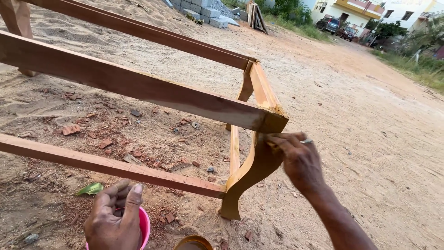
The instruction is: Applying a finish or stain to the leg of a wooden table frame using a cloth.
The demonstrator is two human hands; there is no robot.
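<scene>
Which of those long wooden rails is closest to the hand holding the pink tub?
The lowest rail, running just above the left hand on the pink tub; the other two rails sit higher on the frame.

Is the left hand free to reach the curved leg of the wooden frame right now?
Probably not as things stand. The left hand is gripping a pink bowl low down, and the lower rail crosses between it and the curved leg, where the right hand is already pressed.
</scene>
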